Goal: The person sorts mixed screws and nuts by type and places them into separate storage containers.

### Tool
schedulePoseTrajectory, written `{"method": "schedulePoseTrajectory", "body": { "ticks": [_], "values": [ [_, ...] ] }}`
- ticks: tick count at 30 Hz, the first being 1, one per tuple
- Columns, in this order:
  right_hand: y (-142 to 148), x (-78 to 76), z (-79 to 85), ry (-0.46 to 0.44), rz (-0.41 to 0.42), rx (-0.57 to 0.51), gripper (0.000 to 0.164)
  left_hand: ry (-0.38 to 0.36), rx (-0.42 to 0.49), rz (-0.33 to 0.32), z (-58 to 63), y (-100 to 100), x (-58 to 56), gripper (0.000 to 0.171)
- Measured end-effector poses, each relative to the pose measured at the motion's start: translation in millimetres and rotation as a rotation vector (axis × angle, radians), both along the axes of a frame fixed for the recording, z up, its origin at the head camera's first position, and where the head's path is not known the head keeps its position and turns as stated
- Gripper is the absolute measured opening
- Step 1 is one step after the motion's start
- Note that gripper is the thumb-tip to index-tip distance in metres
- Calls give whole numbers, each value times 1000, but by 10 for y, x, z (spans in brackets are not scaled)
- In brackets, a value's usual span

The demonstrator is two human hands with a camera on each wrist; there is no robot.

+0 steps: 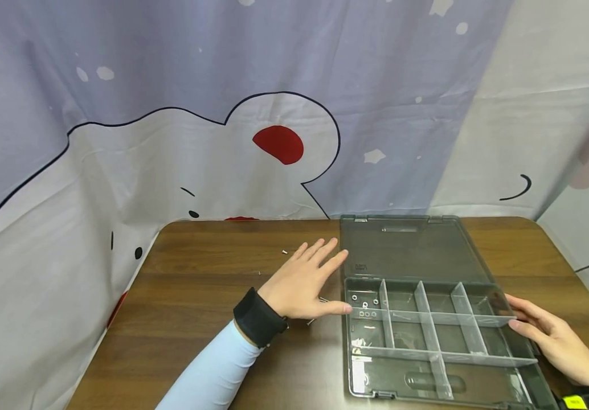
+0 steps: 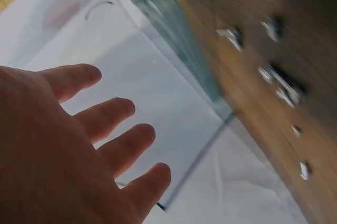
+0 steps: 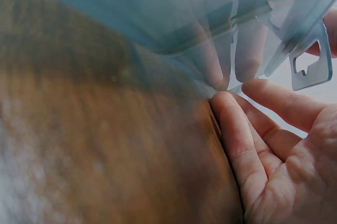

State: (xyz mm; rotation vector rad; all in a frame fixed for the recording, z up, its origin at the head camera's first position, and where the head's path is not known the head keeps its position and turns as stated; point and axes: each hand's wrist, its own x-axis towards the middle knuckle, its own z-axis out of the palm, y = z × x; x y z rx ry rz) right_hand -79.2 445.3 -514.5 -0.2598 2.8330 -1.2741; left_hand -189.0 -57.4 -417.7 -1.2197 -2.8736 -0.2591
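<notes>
A grey, see-through compartment box [image 1: 479, 360] lies on the table with its lid [image 1: 402, 250] folded back flat. Several small nuts [image 1: 365, 305] sit in its back-left compartment. My left hand [image 1: 302, 285] hovers beside the box's left side, fingers spread and holding nothing; its thumb overlaps the box's edge in the head view. At the right side, my right hand [image 1: 551, 336] holds the box, with the thumb at the rim and fingertips against the outer wall. In the right wrist view, the fingers [image 3: 237, 134] meet the clear wall near a latch [image 3: 314, 61].
Several loose screws [image 2: 284, 84] are scattered on the wooden table [image 1: 197, 285] left of the box, partly hidden under the left hand in the head view. A printed curtain [image 1: 171, 159] hangs right behind the table's back edge.
</notes>
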Motion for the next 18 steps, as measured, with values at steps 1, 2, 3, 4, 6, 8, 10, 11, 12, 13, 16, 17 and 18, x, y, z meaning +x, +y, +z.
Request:
{"method": "schedulePoseTrajectory", "body": {
  "ticks": [1,2,3,4,6,8,10,11,12,13,16,17,18],
  "values": [
    [0,-1,2,0,0,-3,53,-6,2,14,-10,-45,-20,105],
    [-1,-2,4,0,1,-6,54,-15,5,26,-18,-86,-38,104],
    [-3,-3,4,-1,2,-8,54,-21,6,39,-27,-125,-55,103],
    [-5,-2,5,-1,3,-8,54,-27,10,49,-36,-159,-70,103],
    [-10,-1,8,-3,1,-5,54,-34,17,69,-60,-220,-96,102],
    [-14,1,8,0,2,-1,53,-48,29,86,-86,-270,-111,102],
    [-15,1,9,4,2,4,53,-59,42,94,-121,-306,-123,101],
    [-15,1,9,6,1,7,53,-64,41,96,-139,-320,-129,101],
    [-13,2,8,8,3,8,53,-69,38,95,-158,-331,-134,101],
    [-11,3,7,7,5,7,52,-70,33,94,-178,-340,-141,100],
    [-4,6,4,0,4,7,53,-45,20,90,-234,-358,-167,92],
    [-1,7,4,-2,4,7,53,-29,12,91,-249,-362,-176,87],
    [1,9,4,-6,5,5,53,-11,4,93,-262,-365,-185,80]
  ]
}}
